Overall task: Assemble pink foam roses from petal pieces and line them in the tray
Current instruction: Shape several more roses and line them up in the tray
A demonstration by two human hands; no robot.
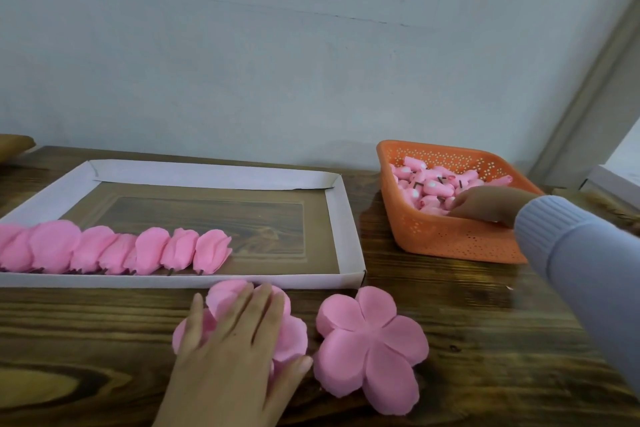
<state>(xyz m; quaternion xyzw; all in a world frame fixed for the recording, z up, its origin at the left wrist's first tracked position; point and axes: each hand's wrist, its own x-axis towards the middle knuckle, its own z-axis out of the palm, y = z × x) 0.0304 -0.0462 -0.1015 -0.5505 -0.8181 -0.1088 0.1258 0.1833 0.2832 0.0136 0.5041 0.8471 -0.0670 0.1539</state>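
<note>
— Roses (114, 250) first: you have one row of them in the tray (214, 175), lying side by side along its near wall, short stems toward you. Seven or eight show.

— That row stops a little past the middle of the wall, though, and the tray's brown floor shows behind it. By my reckoning you are early on, with many more to line up.

— Your next flower looks not yet begun. Your left hand (239, 333) lies flat, fingers straight and spread, pressing on a stack of petal pieces (292, 336) on the table (450, 305), just in front of the tray. A second stack (372, 347) sits just to its right, untouched.

— And your right hand (485, 206) is inside the orange basket (450, 239), down among the pink buds (429, 184). I judge you are fetching a core for the petals.

— Does it hold one?

— Hard to say. Your fingers curl down into the pile and are blurred; I cannot tell whether they pinch a bud or only rummage.

— What else is hidden?

— The row runs off the left edge, so the full count is out of reach. Your palm covers most of the first stack, so its depth cannot be judged. The pale sleeve (571, 253) hides the basket's near right corner, and a brown thing (14, 146) at the far left is cut off; I cannot name it.
</note>
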